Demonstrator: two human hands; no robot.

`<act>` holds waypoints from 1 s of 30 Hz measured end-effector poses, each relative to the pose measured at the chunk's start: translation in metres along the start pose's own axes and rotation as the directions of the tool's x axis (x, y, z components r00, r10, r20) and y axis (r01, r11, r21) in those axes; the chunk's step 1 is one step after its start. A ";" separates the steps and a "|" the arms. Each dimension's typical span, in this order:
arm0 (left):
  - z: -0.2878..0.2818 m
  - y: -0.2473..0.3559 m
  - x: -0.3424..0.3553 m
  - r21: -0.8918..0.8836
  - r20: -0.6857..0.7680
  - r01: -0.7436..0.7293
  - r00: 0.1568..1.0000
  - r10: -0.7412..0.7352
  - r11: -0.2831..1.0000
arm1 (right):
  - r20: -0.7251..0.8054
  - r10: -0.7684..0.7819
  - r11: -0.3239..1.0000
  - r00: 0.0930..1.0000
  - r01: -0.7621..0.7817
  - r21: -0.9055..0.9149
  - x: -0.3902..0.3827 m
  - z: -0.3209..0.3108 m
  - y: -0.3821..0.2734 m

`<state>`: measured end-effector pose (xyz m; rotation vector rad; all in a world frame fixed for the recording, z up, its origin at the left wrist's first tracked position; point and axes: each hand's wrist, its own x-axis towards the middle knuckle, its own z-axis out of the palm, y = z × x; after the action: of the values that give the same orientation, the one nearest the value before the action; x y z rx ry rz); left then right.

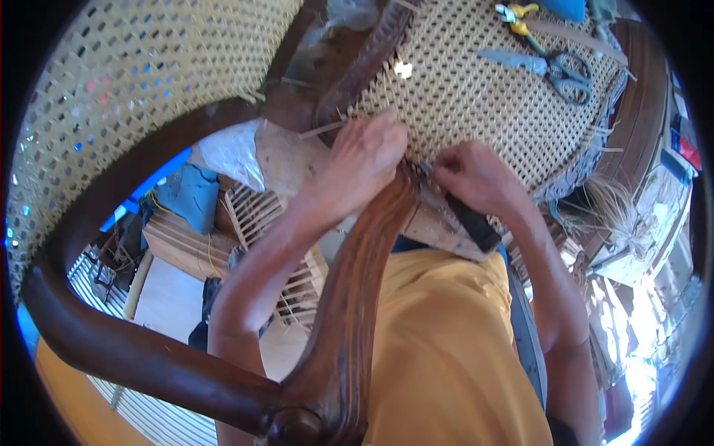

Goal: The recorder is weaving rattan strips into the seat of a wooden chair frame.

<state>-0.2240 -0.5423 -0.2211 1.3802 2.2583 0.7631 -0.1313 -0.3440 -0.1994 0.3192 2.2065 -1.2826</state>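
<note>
A woven cane seat (461, 89) spans the dark carved wooden chair frame in front of me. My left hand (370, 149) is closed at the seat's near left edge, its fingers bent down against the weave. What they pinch is hidden; a loose cane strand (320, 131) pokes out beside it. Just to the right, my right hand (476, 177) is closed round a dark-handled tool (474, 225). The tool's metal tip (425, 168) reaches the seat edge, by the top of the curved wooden armrest post (357, 282).
On the far right of the seat lie scissors (569, 78) and yellow-handled pliers (513, 18). A cane backrest (149, 82) rises at left within its curved frame (141, 163). Loose cane fibres (617, 212) hang at right. A clear plastic bag (234, 152) lies beyond the left arm.
</note>
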 end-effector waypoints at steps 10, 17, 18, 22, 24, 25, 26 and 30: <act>-0.009 0.008 0.003 -0.109 0.090 0.110 0.991 -0.101 0.988 | 0.059 0.055 0.998 0.997 -0.057 0.023 -0.008 -0.008 -0.012; -0.011 0.008 0.007 -0.118 0.197 0.195 0.966 -0.169 0.974 | -0.193 0.205 0.967 0.960 -0.168 0.190 -0.010 0.022 -0.017; -0.011 0.009 0.009 -0.122 0.195 0.208 0.964 -0.182 0.970 | -0.170 0.296 0.943 0.940 -0.259 0.207 -0.008 0.025 -0.017; -0.014 0.012 0.019 -0.105 0.023 0.176 0.984 -0.175 0.979 | -0.182 0.329 0.922 0.927 -0.273 0.273 -0.003 0.028 -0.020; -0.014 0.013 0.024 -0.066 0.125 0.243 0.964 -0.233 0.968 | -0.182 0.350 0.915 0.919 -0.294 0.275 -0.001 0.029 -0.020; -0.014 0.013 0.026 -0.035 0.252 0.297 0.926 -0.279 0.954 | -0.207 0.320 0.919 0.924 -0.250 0.303 0.000 0.030 -0.021; -0.013 0.014 0.028 -0.036 0.240 0.297 0.930 -0.280 0.954 | -0.247 0.308 0.938 0.919 -0.249 0.243 0.003 0.031 -0.019; -0.021 0.023 0.034 0.070 0.249 0.279 0.925 -0.288 0.958 | -0.295 0.201 0.979 0.934 -0.200 0.035 0.012 0.036 -0.012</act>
<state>-0.2353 -0.5088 -0.1915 1.0607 2.2032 0.4240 -0.1344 -0.3820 -0.2115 0.7645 2.3427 -1.1899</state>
